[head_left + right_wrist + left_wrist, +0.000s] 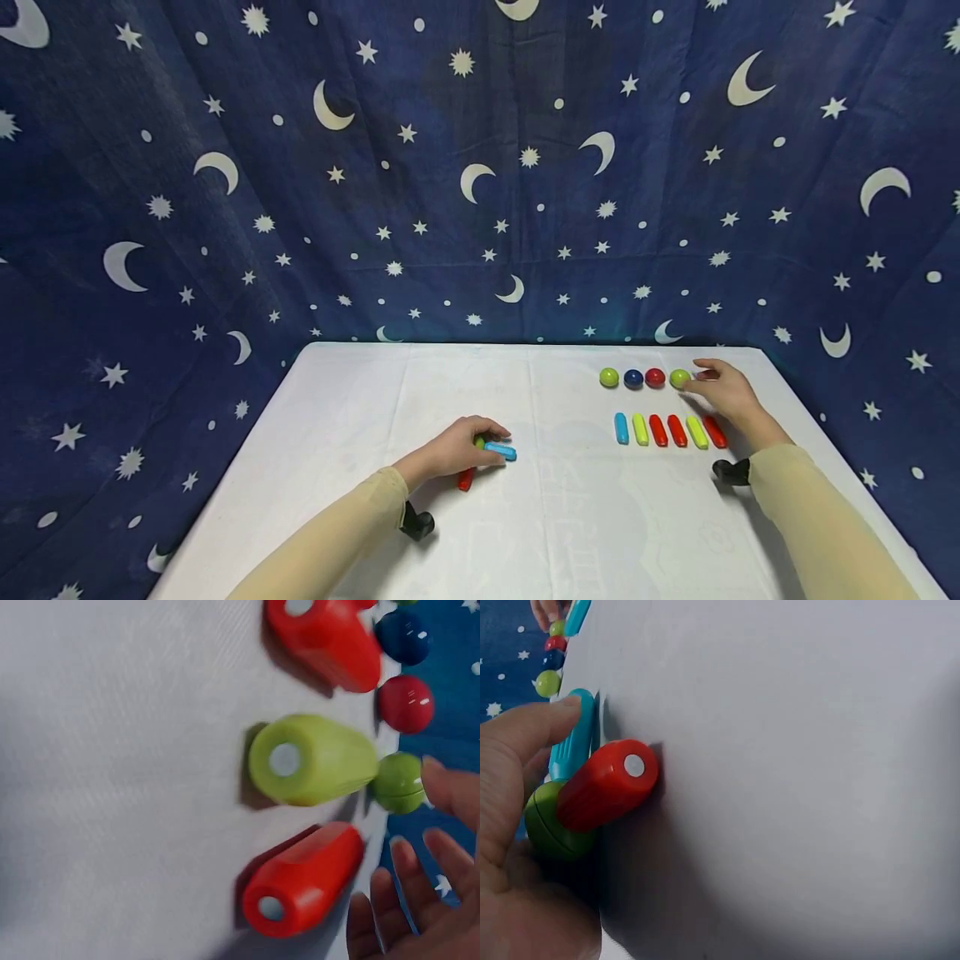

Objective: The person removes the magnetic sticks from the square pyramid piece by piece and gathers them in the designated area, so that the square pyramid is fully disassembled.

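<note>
My left hand (457, 447) is at the middle of the white table, with its thumb pinching a light-blue magnetic rod (571, 750) against the fingers behind. This rod meets a green ball (551, 825), partly covered by the hand. From the same ball a red magnetic rod (615, 784) sticks out, its round grey end facing the left wrist camera. At the back right, my right hand (723, 392) reaches over the table with fingers spread. Its thumb tip is right at another green ball (399, 782), the rightmost clearly visible one in a row. Something dark red shows between thumb and fingers in the head view.
Left of that green ball are a red ball (655, 377), a dark-blue ball (633, 379) and a green ball (609, 377). Several rods stand side by side nearer me, including a light-blue rod (622, 428) and a yellow-green rod (697, 432). A starry curtain (420, 167) hangs behind the table.
</note>
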Motion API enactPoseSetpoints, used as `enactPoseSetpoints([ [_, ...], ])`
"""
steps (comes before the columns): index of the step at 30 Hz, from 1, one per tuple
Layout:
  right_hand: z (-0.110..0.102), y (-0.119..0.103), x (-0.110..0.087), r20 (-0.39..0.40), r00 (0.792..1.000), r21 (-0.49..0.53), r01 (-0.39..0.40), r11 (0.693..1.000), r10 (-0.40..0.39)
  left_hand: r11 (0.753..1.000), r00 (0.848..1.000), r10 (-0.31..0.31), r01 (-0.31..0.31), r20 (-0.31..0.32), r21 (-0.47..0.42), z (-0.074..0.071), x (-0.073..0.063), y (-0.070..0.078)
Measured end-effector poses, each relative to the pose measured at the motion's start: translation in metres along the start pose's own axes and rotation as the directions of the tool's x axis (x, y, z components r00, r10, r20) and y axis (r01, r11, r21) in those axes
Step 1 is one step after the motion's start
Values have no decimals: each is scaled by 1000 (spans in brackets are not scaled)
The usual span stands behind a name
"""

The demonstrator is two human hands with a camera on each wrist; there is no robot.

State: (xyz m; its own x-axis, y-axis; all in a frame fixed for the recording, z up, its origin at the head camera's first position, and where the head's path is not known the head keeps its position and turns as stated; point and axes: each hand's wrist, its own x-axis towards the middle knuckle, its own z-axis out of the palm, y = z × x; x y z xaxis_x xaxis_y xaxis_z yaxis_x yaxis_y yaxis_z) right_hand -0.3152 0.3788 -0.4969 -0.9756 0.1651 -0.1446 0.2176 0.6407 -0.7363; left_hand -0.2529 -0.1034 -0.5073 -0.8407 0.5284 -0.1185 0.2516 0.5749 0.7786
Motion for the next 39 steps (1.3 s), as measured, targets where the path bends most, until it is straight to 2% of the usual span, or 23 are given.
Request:
enactPoseSetpoints([
  [3, -5, -4, -8, -89, 993, -15, 76, 997, -77, 998, 997, -27, 31, -72, 53, 0, -6, -1],
  [6, -9, -14, -19, -171, 974, -17, 151, 988, -152, 992, 984, -70, 85, -163, 89, 0, -14, -4],
  [11, -5, -47, -44, -212, 940, -17, 270, 963, -268, 987, 957, -97, 128, -272, 98, 0, -23, -7],
  [15, 17, -77, -64, -118, 909, -32, 399, 916, -400, 990, 957, -88, 114, -277, 79, 1, -20, -6],
  [19, 65, -98, -78, 65, 865, -14, 500, 866, -498, 995, 968, -63, 78, -244, 54, 4, -8, -2],
  [23, 123, -111, -90, 291, 818, 7, 518, 855, -497, 996, 977, -47, 61, -209, 62, 10, 5, 3],
  [26, 153, -117, -96, 391, 791, 7, 509, 861, -471, 996, 981, -50, 62, -185, 60, 13, 11, 5],
  [29, 170, -121, -98, 404, 787, -12, 515, 857, -467, 999, 987, -47, 49, -155, 12, 14, 13, 7],
  [34, 181, -124, -99, 383, 791, -53, 535, 843, -478, 997, 993, -46, 39, -107, -66, 11, 13, 5],
  [39, 186, -124, -98, 372, 811, -87, 515, 853, -452, 996, 994, -49, 41, -99, -80, 11, 14, 2],
])
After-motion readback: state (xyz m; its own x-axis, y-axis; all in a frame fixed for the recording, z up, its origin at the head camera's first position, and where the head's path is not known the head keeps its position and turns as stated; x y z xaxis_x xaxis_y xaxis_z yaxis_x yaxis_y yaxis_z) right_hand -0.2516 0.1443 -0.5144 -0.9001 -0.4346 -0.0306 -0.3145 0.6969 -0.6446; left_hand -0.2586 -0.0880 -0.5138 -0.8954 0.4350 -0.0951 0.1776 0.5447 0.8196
